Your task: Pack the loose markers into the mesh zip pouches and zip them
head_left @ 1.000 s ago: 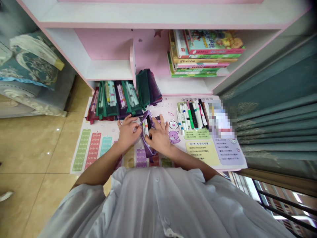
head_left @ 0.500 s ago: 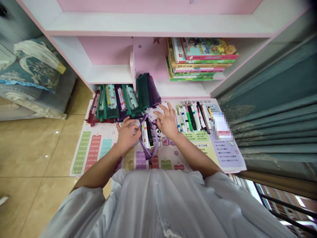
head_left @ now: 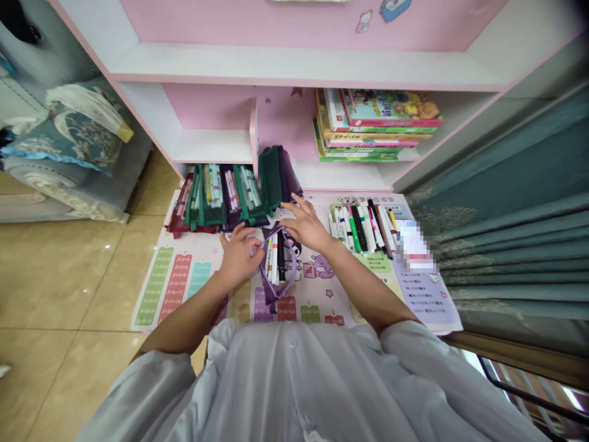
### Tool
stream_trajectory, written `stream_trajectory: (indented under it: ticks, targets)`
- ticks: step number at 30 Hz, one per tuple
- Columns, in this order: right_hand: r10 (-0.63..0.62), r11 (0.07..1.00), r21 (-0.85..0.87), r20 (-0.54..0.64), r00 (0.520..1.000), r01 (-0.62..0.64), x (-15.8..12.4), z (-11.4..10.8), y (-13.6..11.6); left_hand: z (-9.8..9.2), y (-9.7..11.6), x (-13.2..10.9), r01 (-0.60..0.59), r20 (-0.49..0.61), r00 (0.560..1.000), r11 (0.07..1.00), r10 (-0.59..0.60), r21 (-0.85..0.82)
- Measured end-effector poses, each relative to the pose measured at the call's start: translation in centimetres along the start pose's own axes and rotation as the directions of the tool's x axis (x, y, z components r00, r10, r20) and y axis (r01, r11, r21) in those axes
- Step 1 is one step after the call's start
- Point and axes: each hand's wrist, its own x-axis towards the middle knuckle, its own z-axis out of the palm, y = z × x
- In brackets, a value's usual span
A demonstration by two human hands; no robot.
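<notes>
While the purple mesh pouch [head_left: 276,265] lies open on the printed study mat [head_left: 177,282], its long opening is pulled apart and a bundle of markers [head_left: 275,263] stands packed inside it, caps toward the far end. The left hand [head_left: 239,256] is just on the near-left side of the pouch, with fingers curled narrow, and it seems to pinch the purple rim between thumb and fingers. The right hand [head_left: 307,227] is beyond the pouch and to the right, palm down and fingers spread wide; its fingertips [head_left: 286,222] reach past the pouch's far rim, but I cannot tell if the hand touches it. Both arms come forward from the white shirt [head_left: 294,380], which is nearer than the pouch.

Right of the pouch, more loose markers [head_left: 359,228] lie side by side on the mat, next to a blurred card [head_left: 414,245]. Beyond the pouch, a row of green and dark pencil pouches [head_left: 216,196] stands against the white shelf unit [head_left: 207,147] — and higher up to the right of it there is a stack of children's books [head_left: 377,123]. Farther out to the sides of the pouch are the tile floor [head_left: 69,276], a patterned cushion [head_left: 78,123] and a teal curtain [head_left: 519,264].
</notes>
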Motion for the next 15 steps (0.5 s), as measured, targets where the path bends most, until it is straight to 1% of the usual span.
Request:
stream_trajectory:
  ticks: [3,7,10,12,15]
  targets:
    - [0.005,1.0,-0.001,-0.011,1.0,-0.005,-1.0,-0.3,0.0,0.0,0.2,0.0,0.004,-0.001,1.0,1.0,-0.004,0.002]
    - [0.04,0.999,-0.008,-0.045,0.998,-0.04,-2.6,-0.5,0.1,-0.5,0.8,-0.1,0.034,0.023,0.999,0.999,-0.035,0.023]
    - [0.09,0.996,0.005,-0.074,0.993,-0.09,-3.8,-0.4,0.0,-1.1,1.0,-0.2,0.005,0.059,0.998,0.997,-0.009,0.077]
    - [0.126,0.992,0.018,-0.093,0.988,-0.125,-4.6,-0.4,-0.1,-1.3,1.0,-0.4,-0.041,0.125,0.992,0.991,0.026,0.126]
    - [0.169,0.986,0.028,-0.117,0.979,-0.167,-5.4,-0.2,-0.3,-1.5,1.0,-0.5,-0.108,0.265,0.963,0.977,0.057,0.185]
